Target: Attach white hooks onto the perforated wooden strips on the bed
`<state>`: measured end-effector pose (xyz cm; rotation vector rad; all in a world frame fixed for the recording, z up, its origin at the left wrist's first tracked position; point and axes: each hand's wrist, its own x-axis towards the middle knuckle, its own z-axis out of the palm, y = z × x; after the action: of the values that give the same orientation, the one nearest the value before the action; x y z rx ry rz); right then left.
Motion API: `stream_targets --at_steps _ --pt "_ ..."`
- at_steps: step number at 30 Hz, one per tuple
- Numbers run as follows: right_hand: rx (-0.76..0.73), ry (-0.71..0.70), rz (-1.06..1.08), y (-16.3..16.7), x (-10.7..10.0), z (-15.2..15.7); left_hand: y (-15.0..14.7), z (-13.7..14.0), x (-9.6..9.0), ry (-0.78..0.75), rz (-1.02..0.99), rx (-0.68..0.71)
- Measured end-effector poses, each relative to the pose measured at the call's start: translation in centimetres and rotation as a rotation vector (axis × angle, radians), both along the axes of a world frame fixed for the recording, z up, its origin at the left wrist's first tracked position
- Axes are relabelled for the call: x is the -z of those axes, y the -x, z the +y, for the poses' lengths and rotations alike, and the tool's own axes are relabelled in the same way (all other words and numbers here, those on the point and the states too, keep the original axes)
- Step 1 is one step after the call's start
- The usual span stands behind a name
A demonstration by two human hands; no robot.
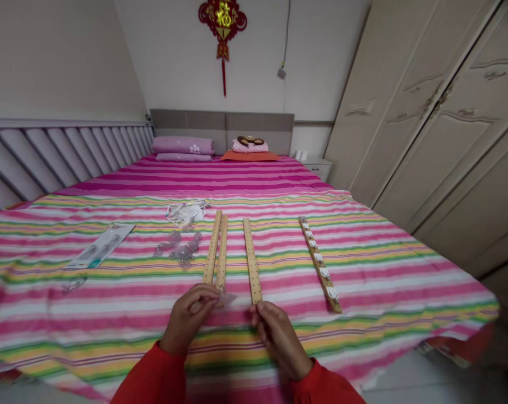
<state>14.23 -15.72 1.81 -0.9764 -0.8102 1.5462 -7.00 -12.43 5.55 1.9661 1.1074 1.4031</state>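
Observation:
My left hand (190,314) is closed in a pinch on a small clear plastic bag (227,299). My right hand (278,335) has its thumb and fingertips pressed together at the near end of a perforated wooden strip (251,261); whatever they pinch is hidden. Two more perforated wooden strips, a left one (212,247) and a right one (222,249), lie side by side just beyond my left hand. Farther right rests a wooden strip with several white pieces on it (318,257). Small clear bags with parts (184,249) are heaped to the left.
White tangled pieces (187,212) lie behind the small bags. A flat clear package (100,247) and a small clear item (74,283) are at the left. All rest on a striped bedspread (275,241). A railing (69,154) borders the left side; a wardrobe (426,123) stands right.

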Motion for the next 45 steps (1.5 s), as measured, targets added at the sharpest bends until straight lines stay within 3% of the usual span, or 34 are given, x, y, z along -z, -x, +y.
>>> stream_targets --at_steps 5,10,15,22,29,37,45 --pt "-0.097 0.068 0.129 0.0 -0.4 0.3 -2.1 -0.4 -0.7 -0.098 0.137 0.295" --pt "-0.13 0.109 0.188 -0.7 -0.3 -0.3 -3.3 -0.2 -0.1 -0.12 0.217 0.357" --pt "-0.137 0.073 0.181 -1.3 -0.9 -1.0 -3.8 -0.6 0.4 -0.087 0.265 0.309" --pt "-0.005 -0.12 0.007 -1.2 -0.9 -1.0 -4.6 -1.5 -0.4 0.034 0.052 0.26" --pt "0.132 -0.342 -0.195 -0.6 -1.1 -1.5 -6.7 -2.6 1.0 0.496 -0.379 0.095" --pt "0.121 -0.099 -0.064 -0.8 -0.7 1.1 -7.9 -0.1 1.4 0.705 -0.401 0.043" --pt "0.217 -0.028 -0.124 -1.7 -0.1 3.6 -9.9 2.4 2.0 0.813 -0.464 -0.037"
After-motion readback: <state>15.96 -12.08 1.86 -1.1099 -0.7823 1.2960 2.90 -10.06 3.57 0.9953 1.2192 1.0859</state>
